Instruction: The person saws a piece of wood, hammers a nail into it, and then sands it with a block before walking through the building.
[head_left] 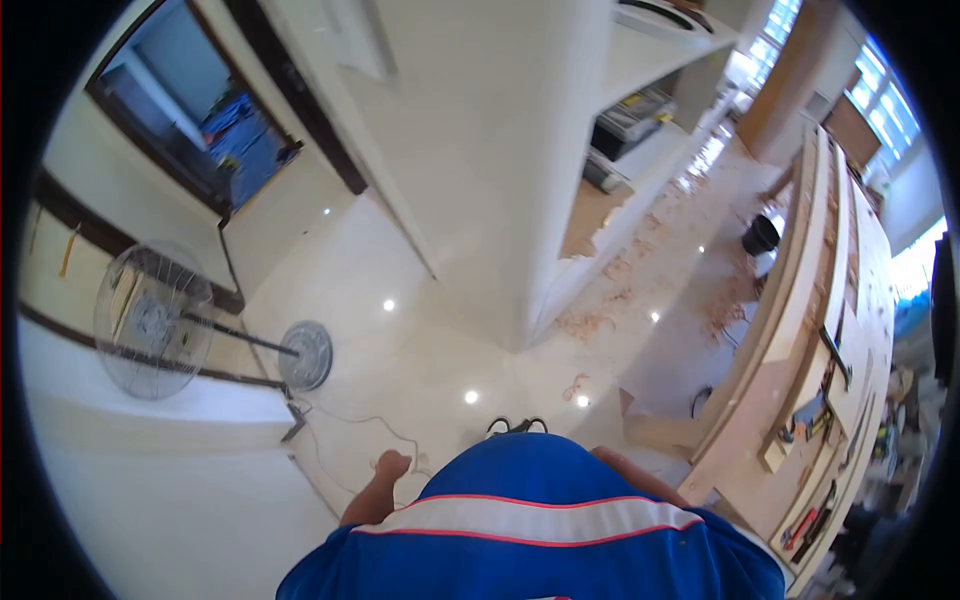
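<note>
My left hand (pixel 392 464) hangs at my side over the pale shiny floor, its fingers curled in. No object shows in it. A thin cable (pixel 385 420) lies on the floor below and beyond that hand. My right forearm (pixel 640 474) reaches forward beside my blue shirt (pixel 520 462), between my body and the wooden workbench (pixel 722 462). The fingers of my right hand are hidden behind the shirt, so what they hold does not show. The tips of my shoes (pixel 518 426) point toward a white wall corner ahead.
A pedestal fan (pixel 155 318) stands at the left wall. Long boards (pixel 798 300) and hand tools (pixel 808 415) lie on the bench at right. Wood shavings (pixel 590 322) litter the floor near a black bucket (pixel 760 235). White shelves (pixel 665 65) and a doorway (pixel 195 100) are farther off.
</note>
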